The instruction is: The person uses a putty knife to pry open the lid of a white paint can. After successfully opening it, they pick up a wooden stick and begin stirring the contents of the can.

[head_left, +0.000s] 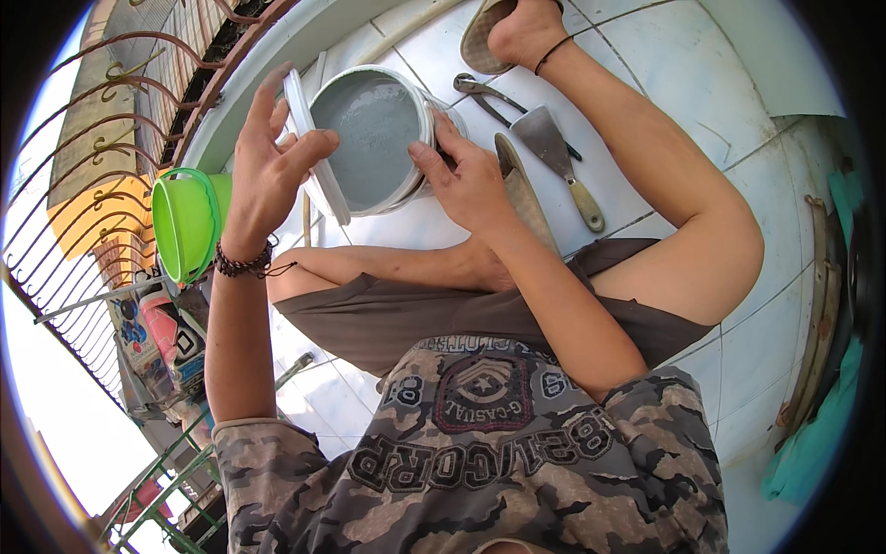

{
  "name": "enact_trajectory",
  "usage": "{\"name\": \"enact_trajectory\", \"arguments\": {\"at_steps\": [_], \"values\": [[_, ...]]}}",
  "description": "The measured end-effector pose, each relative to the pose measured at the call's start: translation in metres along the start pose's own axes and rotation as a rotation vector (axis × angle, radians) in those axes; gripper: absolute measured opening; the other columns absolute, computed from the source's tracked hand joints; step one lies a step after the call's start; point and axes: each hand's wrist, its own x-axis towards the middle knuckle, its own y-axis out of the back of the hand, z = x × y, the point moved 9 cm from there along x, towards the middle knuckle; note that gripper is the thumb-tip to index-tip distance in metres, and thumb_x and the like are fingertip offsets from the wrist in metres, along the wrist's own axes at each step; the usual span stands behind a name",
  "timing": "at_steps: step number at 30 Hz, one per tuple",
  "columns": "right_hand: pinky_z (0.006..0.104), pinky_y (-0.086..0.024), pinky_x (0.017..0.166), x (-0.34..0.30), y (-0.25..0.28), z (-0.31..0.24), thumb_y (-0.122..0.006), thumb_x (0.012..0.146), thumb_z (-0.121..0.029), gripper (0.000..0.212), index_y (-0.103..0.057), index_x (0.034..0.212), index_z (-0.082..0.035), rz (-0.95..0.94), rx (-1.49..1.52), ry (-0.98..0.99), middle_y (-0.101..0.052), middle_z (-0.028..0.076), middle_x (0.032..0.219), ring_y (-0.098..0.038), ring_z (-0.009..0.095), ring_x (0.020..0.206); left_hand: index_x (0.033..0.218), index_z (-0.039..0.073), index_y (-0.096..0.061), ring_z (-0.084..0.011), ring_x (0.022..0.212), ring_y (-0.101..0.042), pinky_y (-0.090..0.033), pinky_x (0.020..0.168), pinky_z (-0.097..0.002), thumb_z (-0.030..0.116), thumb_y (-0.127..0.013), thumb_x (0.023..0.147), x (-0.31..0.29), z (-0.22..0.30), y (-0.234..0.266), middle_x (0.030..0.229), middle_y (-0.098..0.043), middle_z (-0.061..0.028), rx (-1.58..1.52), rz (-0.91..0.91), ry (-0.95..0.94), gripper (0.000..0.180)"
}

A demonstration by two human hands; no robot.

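Note:
A white plastic bucket [425, 111] sits on the tiles in front of my crossed legs, with smooth grey paste [365, 138] inside it. Its white lid [329, 196] is off the opening and stands tilted, nearly edge-on, along the bucket's left side. My left hand [268, 166] grips that lid, thumb on the near face and the other fingers partly hidden behind it. On the bucket's right side, my right hand [466, 180] holds the rim, its thumb by the edge and fingers against the outer wall.
To the right lie a putty knife [546, 143] with a worn handle and dark-handled pincers [480, 90]. A bright green bucket [189, 226] is left of my left wrist, near a curved metal railing [111, 120]. Sandals [483, 42] are at my feet; teal cloth [803, 462] hangs far right.

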Motion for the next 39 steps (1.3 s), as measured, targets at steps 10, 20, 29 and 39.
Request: {"name": "enact_trajectory", "arguments": {"at_steps": [10, 20, 29, 39], "values": [[0.0419, -0.040, 0.110, -0.003, 0.003, 0.014, -0.062, 0.094, -0.056, 0.076, -0.055, 0.139, 0.004, 0.004, 0.078, -0.065, -0.054, 0.026, 0.143, -0.054, 0.037, 0.132, 0.155, 0.002, -0.031, -0.0107, 0.084, -0.065, -0.047, 0.060, -0.0199, 0.027, -0.063, 0.078, 0.000, -0.011, 0.031, 0.109, -0.068, -0.0113, -0.146, -0.038, -0.117, 0.087], [0.0402, -0.041, 0.110, -0.004, 0.003, 0.018, -0.065, 0.091, -0.058, 0.079, -0.056, 0.136, 0.007, 0.016, 0.124, -0.088, -0.055, 0.027, 0.141, -0.053, 0.036, 0.133, 0.154, -0.001, -0.033, -0.0052, 0.067, -0.053, -0.033, 0.053, -0.0180, 0.028, -0.063, 0.077, 0.000, -0.014, 0.040, 0.096, -0.067, -0.0050, -0.131, -0.025, -0.126, 0.087], [0.0401, -0.040, 0.112, -0.004, 0.004, 0.014, -0.068, 0.091, -0.054, 0.076, -0.056, 0.136, 0.007, 0.010, 0.152, -0.121, -0.054, 0.027, 0.141, -0.053, 0.037, 0.134, 0.154, -0.002, -0.034, -0.0064, 0.069, -0.054, -0.036, 0.056, -0.0189, 0.028, -0.062, 0.075, 0.007, -0.006, 0.035, 0.093, -0.068, -0.0046, -0.053, -0.039, -0.087, 0.089], [0.0399, -0.041, 0.110, -0.002, 0.004, 0.010, -0.069, 0.090, -0.052, 0.073, -0.058, 0.135, 0.005, 0.045, 0.180, -0.067, -0.056, 0.027, 0.140, -0.054, 0.036, 0.133, 0.154, -0.008, -0.030, -0.0265, 0.130, -0.053, -0.036, 0.113, -0.0350, 0.025, -0.056, 0.070, -0.001, -0.026, 0.056, 0.141, -0.053, -0.0202, -0.238, -0.089, -0.055, 0.094]]}}
